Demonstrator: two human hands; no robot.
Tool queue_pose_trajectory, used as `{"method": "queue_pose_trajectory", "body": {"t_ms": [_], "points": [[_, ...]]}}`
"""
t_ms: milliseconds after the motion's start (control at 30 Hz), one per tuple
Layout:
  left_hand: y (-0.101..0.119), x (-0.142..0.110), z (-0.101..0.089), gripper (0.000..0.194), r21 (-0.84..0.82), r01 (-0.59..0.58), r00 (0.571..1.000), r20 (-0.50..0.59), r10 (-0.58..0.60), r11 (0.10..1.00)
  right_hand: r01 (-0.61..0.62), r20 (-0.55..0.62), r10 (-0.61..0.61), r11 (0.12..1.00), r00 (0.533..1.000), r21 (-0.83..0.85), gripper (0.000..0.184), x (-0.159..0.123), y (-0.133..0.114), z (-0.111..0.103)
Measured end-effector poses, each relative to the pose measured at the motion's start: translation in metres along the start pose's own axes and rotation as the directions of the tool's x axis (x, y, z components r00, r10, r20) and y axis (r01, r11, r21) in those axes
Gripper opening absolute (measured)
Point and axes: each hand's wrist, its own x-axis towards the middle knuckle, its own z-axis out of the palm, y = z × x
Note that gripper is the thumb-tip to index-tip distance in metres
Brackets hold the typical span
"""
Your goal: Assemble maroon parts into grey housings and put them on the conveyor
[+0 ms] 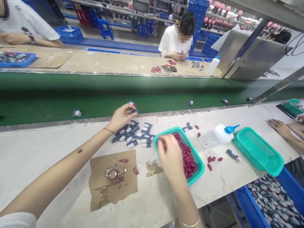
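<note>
My left hand is at the near edge of the green conveyor belt, its fingers closed on a small blue-grey piece. Just beyond the fingertips, a similar piece with a red part lies on the belt. Below that hand is a pile of blue-grey and white pieces on the table. My right hand, slightly blurred, reaches over the left side of a green basket of small dark red pieces. Its fingers are curled together; what they hold is mostly hidden.
Brown cardboard carries a small round metal dish, a wet patch and red pieces. Right of the basket are a white bottle with blue nozzle and a green tray. A blue bin stands below. Co-workers sit across and at right.
</note>
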Motion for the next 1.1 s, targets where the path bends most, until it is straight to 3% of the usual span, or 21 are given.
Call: {"method": "queue_pose_trajectory", "body": {"t_ms": [33,100,233,333,400,500,600,700,767,867,967,1100], "points": [[0.002,-0.018,-0.008,0.032,-0.13,0.082,0.995,-0.041,-0.088,0.988,-0.079,0.024,0.082,0.991,0.996,-0.107,0.015,0.006,0.009,-0.008],[0.007,-0.055,-0.023,0.04,-0.411,0.26,0.95,-0.051,-0.307,0.874,-0.131,0.086,0.155,0.963,0.984,-0.237,0.01,0.016,0.025,-0.017],[0.012,-0.123,-0.045,0.049,-0.712,0.478,0.799,0.108,-0.591,0.515,-0.175,0.144,0.202,0.968,0.969,-0.178,0.011,0.033,0.039,-0.006],[0.011,-0.155,-0.055,0.052,-0.82,0.501,0.67,0.164,-0.724,0.278,-0.198,0.167,0.216,0.973,0.962,-0.118,0.016,0.043,0.041,0.007],[0.008,-0.167,-0.058,0.05,-0.86,0.483,0.611,0.195,-0.768,0.166,-0.209,0.186,0.222,0.974,0.957,-0.09,0.015,0.048,0.043,0.008],[0.002,-0.177,-0.061,0.033,-0.892,0.449,0.56,0.238,-0.794,0.049,-0.247,0.237,0.244,0.969,0.94,-0.019,0.011,0.051,0.042,0.001],[-0.004,-0.182,-0.062,0.02,-0.892,0.449,0.529,0.308,-0.791,-0.047,-0.311,0.294,0.249,0.931,0.923,0.188,0.028,0.046,0.026,-0.005],[-0.009,-0.187,-0.06,0.02,-0.874,0.477,0.555,0.378,-0.741,-0.089,-0.444,0.371,0.276,0.734,0.887,0.515,0.037,0.033,-0.002,0.002],[-0.013,-0.19,-0.059,0.021,-0.87,0.485,0.617,0.409,-0.672,-0.084,-0.519,0.456,0.274,0.612,0.847,0.596,0.033,0.026,-0.021,0.014],[-0.016,-0.193,-0.059,0.027,-0.878,0.474,0.726,0.43,-0.536,-0.063,-0.593,0.564,0.238,0.528,0.791,0.608,0.03,0.019,-0.042,0.039],[-0.018,-0.194,-0.059,0.029,-0.894,0.448,0.803,0.416,-0.426,-0.03,-0.608,0.615,0.194,0.536,0.764,0.586,0.03,0.014,-0.049,0.066],[-0.02,-0.194,-0.055,0.034,-0.903,0.426,0.843,0.373,-0.388,0.059,-0.502,0.583,0.14,0.689,0.8,0.523,0.033,0.004,-0.043,0.098]]}}
